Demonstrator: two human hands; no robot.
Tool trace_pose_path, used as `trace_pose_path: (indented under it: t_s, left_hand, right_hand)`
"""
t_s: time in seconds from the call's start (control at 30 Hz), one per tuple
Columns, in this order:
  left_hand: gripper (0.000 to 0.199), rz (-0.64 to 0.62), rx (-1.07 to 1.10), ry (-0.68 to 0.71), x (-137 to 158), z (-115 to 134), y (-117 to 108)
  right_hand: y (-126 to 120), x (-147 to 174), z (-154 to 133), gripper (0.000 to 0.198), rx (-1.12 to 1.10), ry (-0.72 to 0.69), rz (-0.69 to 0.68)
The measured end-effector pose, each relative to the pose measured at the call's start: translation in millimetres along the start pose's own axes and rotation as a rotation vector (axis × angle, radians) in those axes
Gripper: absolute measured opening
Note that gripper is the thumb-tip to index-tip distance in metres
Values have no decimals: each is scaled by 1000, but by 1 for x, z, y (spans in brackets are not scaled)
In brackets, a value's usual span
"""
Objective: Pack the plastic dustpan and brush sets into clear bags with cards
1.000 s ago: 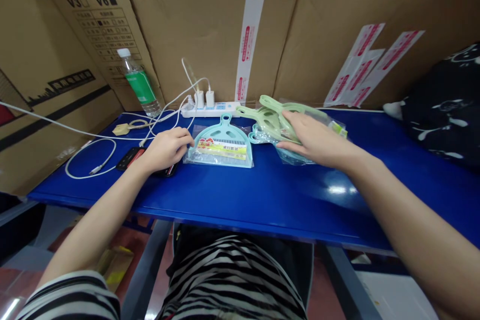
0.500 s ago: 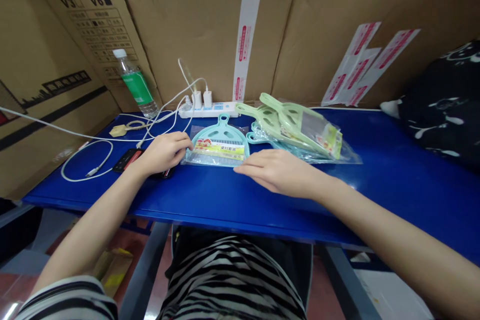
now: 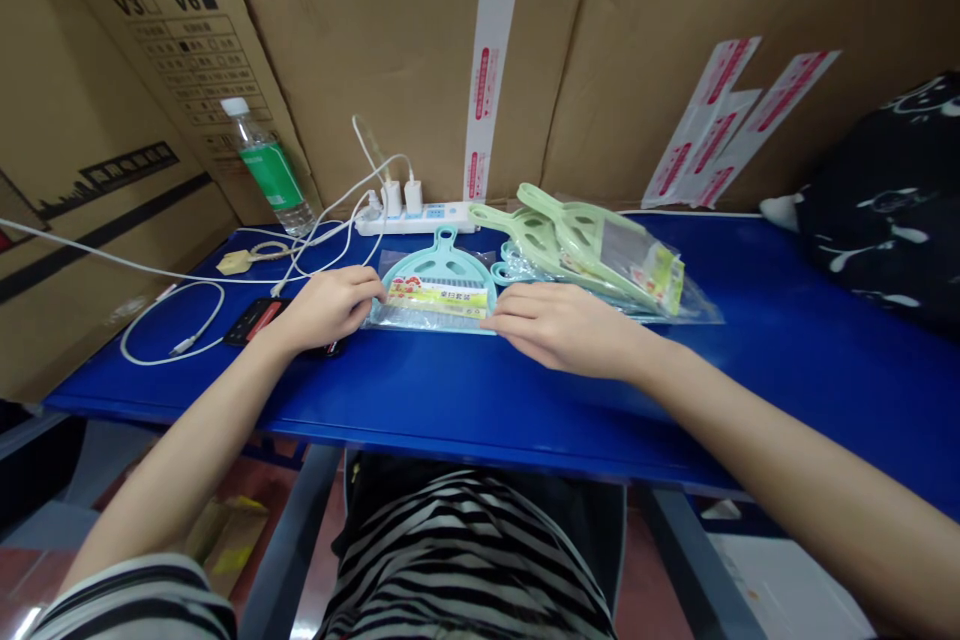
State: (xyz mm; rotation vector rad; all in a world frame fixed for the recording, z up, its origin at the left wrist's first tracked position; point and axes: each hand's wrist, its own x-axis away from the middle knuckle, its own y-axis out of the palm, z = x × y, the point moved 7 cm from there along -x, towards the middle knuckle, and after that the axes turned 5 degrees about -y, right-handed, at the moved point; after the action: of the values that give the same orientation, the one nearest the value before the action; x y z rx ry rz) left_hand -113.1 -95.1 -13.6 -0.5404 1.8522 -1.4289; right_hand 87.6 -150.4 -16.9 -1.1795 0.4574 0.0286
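Observation:
A light-blue dustpan (image 3: 438, 268) lies on the blue table in a clear plastic bag, its handle pointing away from me. A yellow and white printed label crosses its front, and grey bristles show behind that label. My left hand (image 3: 336, 304) is closed at the bag's left edge, with thumb and fingers pinched together. At the right front corner, my right hand (image 3: 559, 325) has its fingers pressed together on the bag's edge. Just beyond the right hand lies a pile of bagged green dustpans (image 3: 585, 240), with a blue dustpan (image 3: 510, 270) partly hidden beneath.
A white power strip (image 3: 420, 220) with plugs and cables lies along the back. On the left are a water bottle (image 3: 271, 170), a looped white cable (image 3: 176, 352) and a dark phone-like object (image 3: 251, 320) partly under my left wrist. A black patterned bundle (image 3: 892, 210) sits at the right.
My right hand has shifted slightly up and away from me, and its fingertips have closed in at the bag's right corner. The left hand stays at the left edge.

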Motion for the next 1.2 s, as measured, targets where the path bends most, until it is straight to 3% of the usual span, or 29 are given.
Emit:
trace_pose_path:
  t_s: [0.1,0.27,0.4,0.53,0.73,0.87,1.0,1.07,1.17,1.2]
  left_hand:
    - [37,-10,11,21,0,3,2]
    - [37,4,0,35,1,6,0]
    - [37,22,-24,74,2,11,0]
    - [36,43,-83,88,5,16,-3]
    - [35,201,-25,115,25,34,-29]
    - [26,382,92,57,74,42,-39]
    - [24,831,59,-171,164,29,-34]
    - [25,812,53,-461,206,13,-8]
    - [27,763,74,-722,259,9,32]
    - [28,652,138,-842,270,8,51]
  right_hand:
    - [-9,2,7,34,103,31,69]
    - [-15,16,30,26,240,240,116]
    - [-2,30,52,41,217,371,57]
    - [10,37,66,42,197,468,-19]
    - [12,41,69,43,191,476,-30]
    - [12,42,71,43,188,468,-29]
    - [13,43,72,44,183,467,-30]
    - [13,43,72,46,176,466,-29]
    - [14,42,71,47,159,468,-36]
    - [15,42,70,48,155,469,-36]
